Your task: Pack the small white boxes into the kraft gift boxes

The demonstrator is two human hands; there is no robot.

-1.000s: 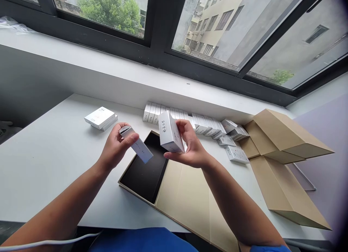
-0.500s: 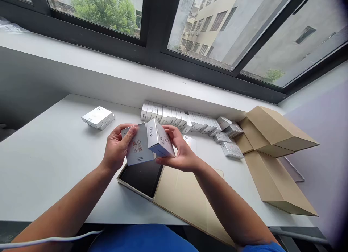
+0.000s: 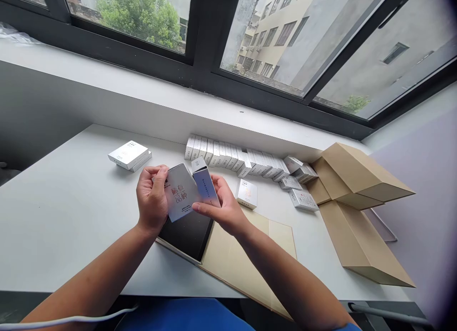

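Note:
My left hand grips a small white box with red characters, its printed face turned toward me. My right hand holds a second small white box, narrow side up, pressed against the first. Both boxes hover just above an open kraft gift box with a black inner tray. Its tan lid lies flat to the right.
A row of several small white boxes stands along the wall ledge, with a few lying loose at its right end and one near my right hand. Two stacked white boxes sit far left. Folded kraft boxes lie on the right of the white table.
The two boxes were held apart, then brought together above the black tray. The left box turned to show its printed face, and the right box turned edge-on against it.

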